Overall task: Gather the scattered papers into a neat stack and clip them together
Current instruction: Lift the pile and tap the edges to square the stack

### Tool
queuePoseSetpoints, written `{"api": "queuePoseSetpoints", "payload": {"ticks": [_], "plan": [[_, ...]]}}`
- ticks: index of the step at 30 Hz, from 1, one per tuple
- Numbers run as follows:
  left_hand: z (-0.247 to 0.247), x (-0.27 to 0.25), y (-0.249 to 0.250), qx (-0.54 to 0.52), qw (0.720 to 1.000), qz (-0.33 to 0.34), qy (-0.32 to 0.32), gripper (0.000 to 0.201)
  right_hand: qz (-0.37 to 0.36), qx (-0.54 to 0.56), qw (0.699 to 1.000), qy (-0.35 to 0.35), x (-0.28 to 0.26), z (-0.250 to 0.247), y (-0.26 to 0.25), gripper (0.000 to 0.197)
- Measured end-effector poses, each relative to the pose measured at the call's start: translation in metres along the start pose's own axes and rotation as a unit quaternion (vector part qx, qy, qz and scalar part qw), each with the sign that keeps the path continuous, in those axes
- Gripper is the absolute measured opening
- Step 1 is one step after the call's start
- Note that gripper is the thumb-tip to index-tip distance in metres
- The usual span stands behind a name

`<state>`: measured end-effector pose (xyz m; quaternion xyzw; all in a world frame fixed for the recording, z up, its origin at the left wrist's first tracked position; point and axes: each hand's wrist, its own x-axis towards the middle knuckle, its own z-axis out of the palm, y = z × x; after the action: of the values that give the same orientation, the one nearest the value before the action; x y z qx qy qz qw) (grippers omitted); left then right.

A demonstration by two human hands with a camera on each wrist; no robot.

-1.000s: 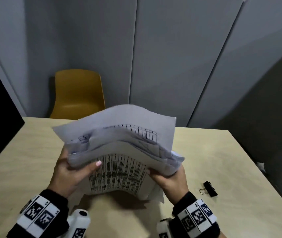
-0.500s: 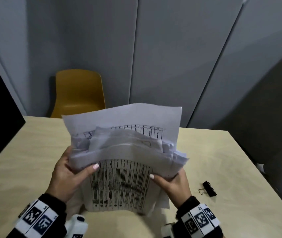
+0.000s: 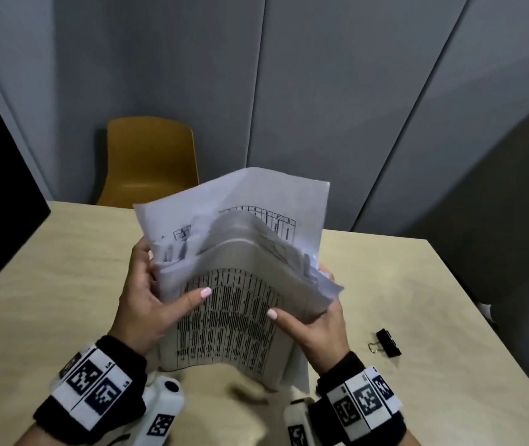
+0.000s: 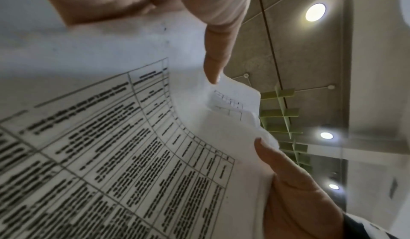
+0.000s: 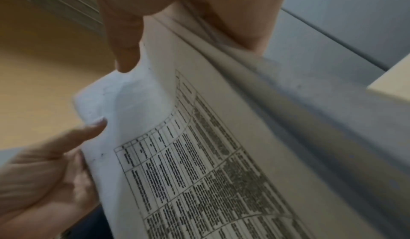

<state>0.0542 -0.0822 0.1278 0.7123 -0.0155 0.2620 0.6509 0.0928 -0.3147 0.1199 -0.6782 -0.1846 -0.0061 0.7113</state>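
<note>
1. the papers (image 3: pixel 231 284) are held upright above the counter (image 3: pixel 63 268) at frame centre, their top edges uneven.
2. the left hand (image 3: pixel 147 300) is curled round the left edge, thumb across the printed sheet.
3. the right hand (image 3: pixel 314 323) is clamped on the right edge.
4. the binder clip (image 3: pixel 387 342) lies right of the right hand, the nearer one, its long axis running toward the lower right.
</note>
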Motion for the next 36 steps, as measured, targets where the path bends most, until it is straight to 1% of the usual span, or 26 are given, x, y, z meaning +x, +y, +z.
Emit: {"api": "queuePoseSetpoints", "payload": {"ticks": [2,4,6,8,10,13,15,19,21,23,26,27,28,29,30,31,33,34,36], "plan": [[-0.003,0.0,-0.002,-0.002,1.0,0.004,0.006,0.083,-0.01,-0.008,1.0,0.008,-0.001,0.0,-0.003,0.086],[-0.011,-0.001,-0.005,-0.002,0.999,0.01,0.031,0.087,-0.015,0.008,0.999,0.041,-0.001,-0.005,-0.002,0.089],[-0.012,-0.003,-0.003,0.002,1.0,0.005,0.026,0.091,-0.021,0.01,0.998,0.052,-0.002,-0.006,-0.003,0.091],[-0.005,-0.004,-0.001,0.013,1.0,-0.003,0.013,0.08,-0.017,-0.005,0.999,0.05,-0.002,0.001,-0.005,0.097],[-0.002,-0.004,-0.001,0.009,1.0,-0.003,0.001,0.076,-0.007,0.009,0.998,0.062,-0.001,0.004,-0.001,0.098],[-0.01,-0.002,-0.006,-0.012,1.0,-0.006,0.002,0.074,0.02,0.031,0.996,0.076,0.0,0.001,0.004,0.088],[-0.008,-0.005,-0.004,-0.003,1.0,-0.014,0.01,0.076,0.026,0.02,0.997,0.067,-0.002,0.005,0.005,0.083],[-0.008,-0.005,-0.007,0.007,1.0,-0.006,0.005,0.072,0.03,0.025,0.997,0.07,0.001,0.003,0.012,0.062],[-0.013,-0.003,-0.012,0.017,1.0,-0.017,0.013,0.063,0.037,0.021,0.997,0.066,0.003,-0.001,0.018,0.053],[-0.009,-0.004,-0.013,0.048,0.998,-0.026,0.026,0.049,0.042,-0.005,0.997,0.06,0.004,0.0,0.024,0.04],[0.007,-0.005,-0.003,0.098,0.993,-0.004,0.06,0.028,0.015,0.0,0.996,0.093,0.004,0.007,0.024,0.034],[0.01,-0.003,0.002,0.1,0.992,0.006,0.071,0.029,-0.001,0.0,0.995,0.099,0.004,0.008,0.022,0.034],[0.01,-0.002,0.003,0.098,0.992,0.018,0.081,0.039,-0.018,-0.002,0.995,0.103,0.003,0.008,0.021,0.034],[0.009,-0.001,0.004,0.093,0.991,0.031,0.088,0.052,-0.034,-0.003,0.994,0.105,0.002,0.008,0.018,0.039],[0.008,0.001,0.005,0.085,0.991,0.044,0.096,0.066,-0.046,-0.002,0.993,0.11,0.001,0.008,0.015,0.05],[0.007,0.001,0.005,0.078,0.99,0.055,0.103,0.079,-0.058,-0.011,0.991,0.117,0.0,0.009,0.011,0.066],[0.006,0.001,0.006,0.091,0.985,0.09,0.114,0.099,-0.1,-0.063,0.984,0.131,0.001,0.01,0.003,0.094],[0.006,0.002,0.008,0.113,0.98,0.114,0.116,0.106,-0.128,-0.083,0.979,0.135,0.003,0.011,-0.003,0.102],[0.005,0.002,0.015,0.178,0.961,0.17,0.125,0.11,-0.191,-0.127,0.963,0.141,0.007,0.015,-0.013,0.107]]}}
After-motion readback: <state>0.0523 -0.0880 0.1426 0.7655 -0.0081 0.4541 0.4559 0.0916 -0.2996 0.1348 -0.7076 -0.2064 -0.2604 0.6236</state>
